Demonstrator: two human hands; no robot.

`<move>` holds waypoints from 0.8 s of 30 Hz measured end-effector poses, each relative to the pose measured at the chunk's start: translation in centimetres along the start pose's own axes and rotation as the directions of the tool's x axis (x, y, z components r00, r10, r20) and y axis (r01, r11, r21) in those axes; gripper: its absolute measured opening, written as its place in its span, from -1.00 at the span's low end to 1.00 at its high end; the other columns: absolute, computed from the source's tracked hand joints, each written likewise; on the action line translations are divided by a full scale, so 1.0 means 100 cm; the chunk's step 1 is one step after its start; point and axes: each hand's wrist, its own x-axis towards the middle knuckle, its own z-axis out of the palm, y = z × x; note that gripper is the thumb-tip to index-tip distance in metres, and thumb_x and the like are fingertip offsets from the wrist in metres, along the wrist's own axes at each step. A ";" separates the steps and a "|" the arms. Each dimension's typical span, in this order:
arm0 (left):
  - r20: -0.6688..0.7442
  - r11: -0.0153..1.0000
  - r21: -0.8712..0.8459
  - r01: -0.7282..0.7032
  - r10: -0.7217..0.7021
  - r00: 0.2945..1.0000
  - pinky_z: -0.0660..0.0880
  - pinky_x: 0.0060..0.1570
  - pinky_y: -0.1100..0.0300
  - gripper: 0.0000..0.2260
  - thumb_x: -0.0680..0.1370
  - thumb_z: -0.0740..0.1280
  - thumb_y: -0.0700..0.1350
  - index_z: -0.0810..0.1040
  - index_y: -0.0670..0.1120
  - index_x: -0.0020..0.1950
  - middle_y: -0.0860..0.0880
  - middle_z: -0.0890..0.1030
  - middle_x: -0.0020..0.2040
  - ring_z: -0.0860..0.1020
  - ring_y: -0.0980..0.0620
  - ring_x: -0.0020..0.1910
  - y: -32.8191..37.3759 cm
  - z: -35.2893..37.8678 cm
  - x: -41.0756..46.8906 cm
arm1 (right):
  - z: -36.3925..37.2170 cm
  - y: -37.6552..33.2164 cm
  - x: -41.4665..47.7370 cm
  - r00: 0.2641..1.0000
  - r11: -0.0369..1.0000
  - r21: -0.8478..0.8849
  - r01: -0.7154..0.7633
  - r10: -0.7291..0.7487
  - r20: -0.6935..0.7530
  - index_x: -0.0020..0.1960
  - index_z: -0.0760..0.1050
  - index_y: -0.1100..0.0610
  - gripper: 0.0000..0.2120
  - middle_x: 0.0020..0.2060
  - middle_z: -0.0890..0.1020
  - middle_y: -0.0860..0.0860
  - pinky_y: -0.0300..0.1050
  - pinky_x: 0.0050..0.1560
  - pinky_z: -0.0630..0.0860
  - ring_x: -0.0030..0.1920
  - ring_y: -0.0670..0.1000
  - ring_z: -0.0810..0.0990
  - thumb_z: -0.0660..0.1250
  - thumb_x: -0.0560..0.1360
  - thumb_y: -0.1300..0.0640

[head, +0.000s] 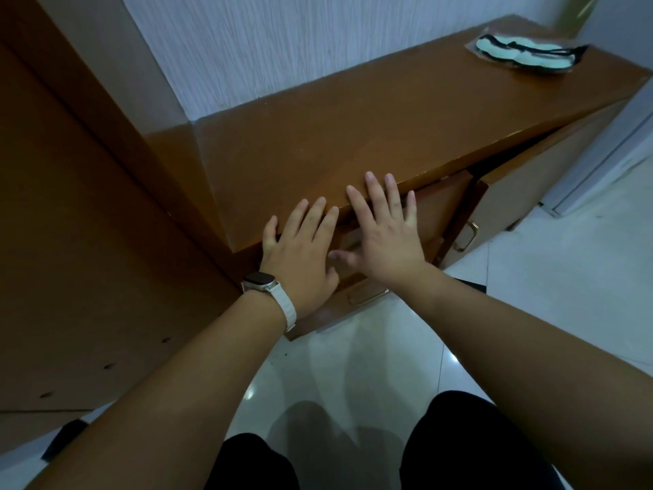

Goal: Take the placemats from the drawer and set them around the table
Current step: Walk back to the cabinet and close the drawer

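Both hands are spread flat and holding nothing: left hand (300,249) and right hand (385,235) over the front edge of the tabletop (353,136). They cover most of the drawer (441,206) just below, so its inside is hidden. A blurry teal packet (526,53) sits at the far end

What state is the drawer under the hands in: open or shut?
Apparently ajar: the drawer front with its brass handle stands forward of the sideboard top. The left hand and right hand hide its inside.
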 end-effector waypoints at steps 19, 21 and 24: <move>0.033 1.000 0.016 0.007 -0.007 0.999 0.04 0.41 -0.24 -0.24 0.43 0.33 0.08 0.06 0.04 0.55 0.01 0.11 0.58 0.02 -0.02 0.54 -0.001 -0.001 -0.001 | -0.009 -0.008 0.003 0.996 0.994 0.087 -0.059 0.053 0.076 0.54 0.01 -0.04 -0.08 0.56 0.06 0.08 0.42 0.37 0.22 0.55 0.23 -0.09 0.38 0.36 -0.31; 0.038 1.000 0.021 0.002 -0.003 0.999 0.05 0.40 -0.24 -0.25 0.43 0.33 0.08 0.07 0.04 0.55 0.01 0.11 0.58 0.03 -0.02 0.54 -0.001 -0.001 -0.002 | -0.018 -0.003 0.002 0.992 0.997 0.072 -0.025 0.016 0.126 0.55 -0.05 -0.06 -0.07 0.58 0.03 0.07 0.38 0.41 0.20 0.56 0.20 -0.11 0.38 0.37 -0.28; 0.067 0.999 0.040 -0.024 0.021 0.998 0.05 0.41 -0.21 -0.27 0.46 0.29 0.09 0.03 0.04 0.56 0.02 0.08 0.58 0.01 -0.01 0.54 -0.005 -0.003 -0.002 | -0.033 0.002 0.002 0.984 0.996 0.094 0.000 -0.016 0.175 0.56 -0.05 -0.09 -0.14 0.60 0.00 0.03 0.30 0.46 0.09 0.58 0.15 -0.13 0.33 0.44 -0.26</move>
